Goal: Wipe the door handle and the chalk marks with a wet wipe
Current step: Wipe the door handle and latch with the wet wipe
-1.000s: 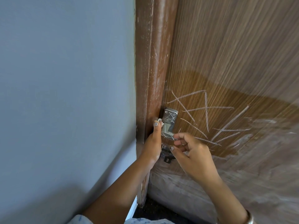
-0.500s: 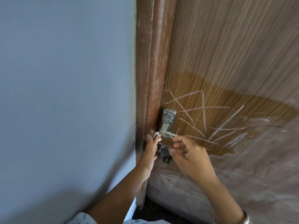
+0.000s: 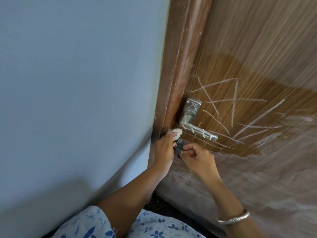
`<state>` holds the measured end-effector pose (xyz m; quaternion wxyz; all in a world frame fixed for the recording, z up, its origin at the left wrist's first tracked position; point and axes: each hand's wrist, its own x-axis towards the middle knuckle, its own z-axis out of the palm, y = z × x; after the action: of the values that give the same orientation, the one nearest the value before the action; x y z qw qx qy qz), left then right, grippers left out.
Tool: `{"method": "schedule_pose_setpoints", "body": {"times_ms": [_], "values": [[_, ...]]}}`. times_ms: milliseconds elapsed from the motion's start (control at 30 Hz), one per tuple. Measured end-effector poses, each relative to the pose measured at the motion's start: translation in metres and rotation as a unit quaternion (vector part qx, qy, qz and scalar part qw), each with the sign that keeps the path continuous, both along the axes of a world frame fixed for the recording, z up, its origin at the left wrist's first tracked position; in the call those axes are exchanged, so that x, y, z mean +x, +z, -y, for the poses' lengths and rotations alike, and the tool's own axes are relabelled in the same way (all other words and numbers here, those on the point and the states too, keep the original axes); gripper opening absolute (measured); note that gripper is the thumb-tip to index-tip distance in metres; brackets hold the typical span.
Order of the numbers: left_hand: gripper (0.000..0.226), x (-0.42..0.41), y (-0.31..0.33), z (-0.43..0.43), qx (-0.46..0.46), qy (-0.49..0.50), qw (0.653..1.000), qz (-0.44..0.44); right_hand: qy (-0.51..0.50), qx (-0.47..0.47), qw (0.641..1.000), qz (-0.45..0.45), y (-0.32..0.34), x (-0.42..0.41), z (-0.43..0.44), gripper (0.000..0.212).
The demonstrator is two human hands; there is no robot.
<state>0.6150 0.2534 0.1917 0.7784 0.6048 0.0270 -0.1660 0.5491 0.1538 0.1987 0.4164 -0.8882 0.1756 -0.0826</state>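
the left hand (image 3: 164, 148) is raised against the edge of the brown door (image 3: 257, 48), close to the reddish wooden door frame (image 3: 185, 57), and its fingers are curled round a small bunched white wet wipe (image 3: 177, 132), which pokes out above the fingertips. the wipe sits just beside the inner end of the metal door handle (image 3: 199, 132), at the bend where the lever meets its plate; whether it actually touches the metal is hard to tell. the lever points right and slightly down, with short white chalk strokes across it and more scribbles on the plate above. the chalk marks (image 3: 235, 100) spread over the door to the right of the handle as long crossing white lines, some running under the lever's free end. the right hand (image 3: 199, 158) is lower, below the lever, with its fingers curled inward and thumb and forefinger drawn together next to a dark fitting (image 3: 179, 146) under the handle; i cannot tell whether it pinches that fitting or holds nothing. a silver bracelet (image 3: 234, 219) circles the right wrist. a pale blue-grey wall (image 3: 77, 83) fills the left side, and a white sleeve with a blue flower print (image 3: 85, 222) shows at the bottom edge.
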Motion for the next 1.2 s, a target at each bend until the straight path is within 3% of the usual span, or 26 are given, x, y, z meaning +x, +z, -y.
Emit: {"method": "schedule_pose_setpoints", "body": {"times_ms": [167,267,500,600,700,900,1100,1200], "values": [[0.02,-0.004,-0.02,-0.008,-0.002,-0.038,0.995,0.092,-0.044,0.168,0.985,0.014,-0.014,0.019,-0.009,0.011],[0.023,0.001,-0.033,-0.011,0.026,-0.052,0.99,0.132,-0.071,0.305,0.949,0.04,-0.023,0.029,-0.018,0.017],[0.025,0.003,-0.042,-0.014,0.127,-0.078,0.949,0.278,-0.184,0.491,0.848,0.07,-0.032,0.058,-0.03,0.015],[0.009,0.003,-0.045,-0.017,0.172,-0.015,0.924,0.342,-0.194,0.477,0.845,0.145,-0.036,0.061,-0.039,0.003],[0.004,0.005,-0.049,-0.022,0.216,0.043,0.902,0.371,-0.237,0.358,0.871,0.24,-0.039,0.065,-0.044,0.005],[0.008,0.013,-0.059,-0.023,0.2,0.059,0.915,0.345,-0.264,0.273,0.845,0.375,-0.031,0.076,-0.02,0.019],[0.007,0.009,-0.063,-0.022,0.199,0.062,0.905,0.371,-0.222,0.221,0.878,0.362,-0.036,0.09,-0.021,0.029],[0.008,0.01,-0.064,-0.026,0.207,0.063,0.906,0.364,-0.237,0.235,0.868,0.367,-0.038,0.089,-0.026,0.028]]}}
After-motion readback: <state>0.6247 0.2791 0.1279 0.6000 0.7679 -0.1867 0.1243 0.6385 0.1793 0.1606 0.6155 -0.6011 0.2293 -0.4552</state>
